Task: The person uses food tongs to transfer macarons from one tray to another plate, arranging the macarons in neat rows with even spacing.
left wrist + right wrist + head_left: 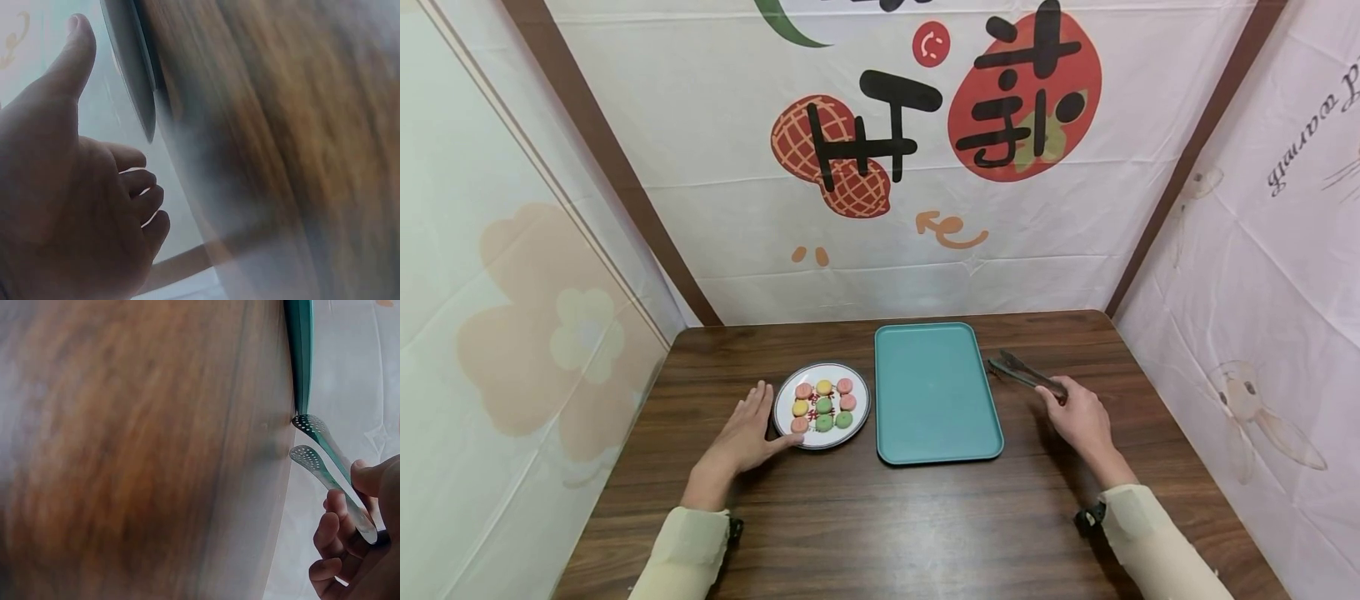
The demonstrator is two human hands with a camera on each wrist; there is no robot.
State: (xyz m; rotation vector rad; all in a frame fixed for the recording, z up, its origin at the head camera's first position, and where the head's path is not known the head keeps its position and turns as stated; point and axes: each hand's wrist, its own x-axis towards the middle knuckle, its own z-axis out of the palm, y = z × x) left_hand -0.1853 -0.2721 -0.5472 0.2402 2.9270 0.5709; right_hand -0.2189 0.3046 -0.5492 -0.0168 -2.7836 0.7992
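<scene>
A white plate [786,408] with a dark rim line and red writing carries several small macarons [824,406] in pink, yellow and green. My left hand [747,429] lies at the plate's left side, fingers extended, its thumb overlapping the near-left rim. In the left wrist view that hand [81,181] has its thumb spread away from the other fingers, beside the plate's edge [128,62]. My right hand [1081,417] grips metal tongs [1021,372] to the right of the tray. Two perforated tips of the tongs [306,456] stand apart in the right wrist view.
A teal rectangular tray [936,392] lies between the plate and the tongs on the brown wooden table [925,533]. Printed cloth walls [730,242] enclose the table's back and both sides.
</scene>
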